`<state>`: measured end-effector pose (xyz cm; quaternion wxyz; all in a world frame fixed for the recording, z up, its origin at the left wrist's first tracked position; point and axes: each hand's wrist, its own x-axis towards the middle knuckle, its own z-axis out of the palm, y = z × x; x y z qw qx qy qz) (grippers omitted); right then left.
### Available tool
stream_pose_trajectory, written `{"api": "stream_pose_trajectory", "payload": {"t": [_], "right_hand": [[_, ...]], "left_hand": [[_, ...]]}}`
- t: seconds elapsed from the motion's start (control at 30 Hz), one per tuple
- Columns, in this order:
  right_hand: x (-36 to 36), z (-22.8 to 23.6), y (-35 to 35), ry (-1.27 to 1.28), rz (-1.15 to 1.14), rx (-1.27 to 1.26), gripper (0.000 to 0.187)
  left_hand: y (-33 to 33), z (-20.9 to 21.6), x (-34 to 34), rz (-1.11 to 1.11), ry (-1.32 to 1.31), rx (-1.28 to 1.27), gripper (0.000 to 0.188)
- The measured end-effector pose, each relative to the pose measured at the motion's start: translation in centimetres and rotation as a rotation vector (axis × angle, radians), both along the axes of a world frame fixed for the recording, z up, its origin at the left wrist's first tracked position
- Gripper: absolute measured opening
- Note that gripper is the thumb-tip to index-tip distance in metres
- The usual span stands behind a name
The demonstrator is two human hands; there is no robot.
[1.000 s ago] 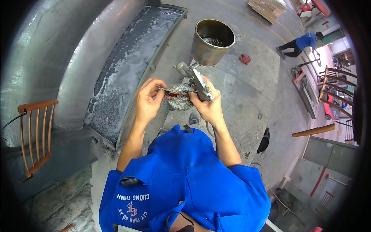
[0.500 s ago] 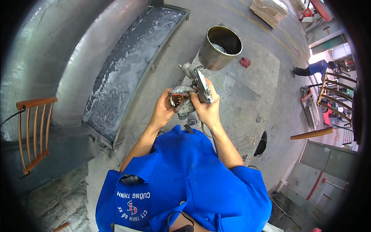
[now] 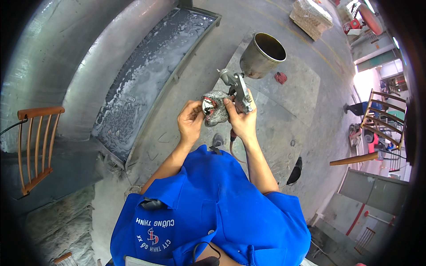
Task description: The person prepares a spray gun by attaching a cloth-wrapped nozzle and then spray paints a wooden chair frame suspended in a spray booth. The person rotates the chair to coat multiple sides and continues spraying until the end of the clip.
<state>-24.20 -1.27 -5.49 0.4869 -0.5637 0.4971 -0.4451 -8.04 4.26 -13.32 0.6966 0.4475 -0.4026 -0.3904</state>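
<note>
In front of my chest, my right hand (image 3: 242,117) is closed round a metal spray gun (image 3: 241,95), with its thumb pressed on a bunched grey knitted cloth (image 3: 217,116). A wide steel cup (image 3: 259,62) sits at the far end of the gun, tilted so its dark mouth shows. Red and white patches mark the cloth's left side; what they are I cannot make out. My left hand (image 3: 191,122) is closed, with its fingertips pinching that left edge. A hose (image 3: 233,135) hangs below my right hand.
A long trough (image 3: 153,80) of grey foamy liquid runs along the left beside a curved metal wall. Wooden chair backs hang at the left (image 3: 40,150) and right (image 3: 384,117). On the floor lie a red crumpled cloth (image 3: 280,78) and a black object (image 3: 294,172). Another person (image 3: 359,108) is at the far right.
Both hands have shifted slightly right with the gun and cup. The cup's mouth has turned, and its contents no longer show. My left fingers have drawn together at the cloth's edge.
</note>
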Motion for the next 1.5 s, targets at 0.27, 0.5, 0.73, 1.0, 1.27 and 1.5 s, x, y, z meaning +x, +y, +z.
{"api": "stream_pose_trajectory", "payload": {"t": [0.27, 0.5, 0.73, 1.0, 1.27, 1.5], "right_hand": [[-0.2, -0.2, -0.4, 0.017, 0.001, -0.031, 0.045], [0.1, -0.8, -0.6, -0.029, -0.004, -0.082, 0.043], [-0.2, -1.1, -0.5, -0.008, -0.023, -0.067, 0.042], [-0.8, -1.2, -1.1, -0.166, 0.049, 0.007, 0.045], [-2.8, -1.5, -1.5, -0.023, 0.105, -0.042, 0.056], [-2.7, -2.6, -1.4, -0.145, 0.132, -0.065, 0.053]], "left_hand": [[0.4, 3.4, 3.8, -0.366, 0.214, 0.234, 0.03], [0.2, 5.7, 3.7, -0.291, 0.007, 0.347, 0.022], [0.6, 5.7, 2.6, -0.189, -0.108, 0.383, 0.017], [0.5, 7.0, 4.8, -0.202, 0.022, 0.421, 0.014], [0.3, 8.5, 3.5, -0.259, 0.004, 0.452, 0.018], [0.2, 7.7, 2.1, -0.284, -0.03, 0.504, 0.018]]}}
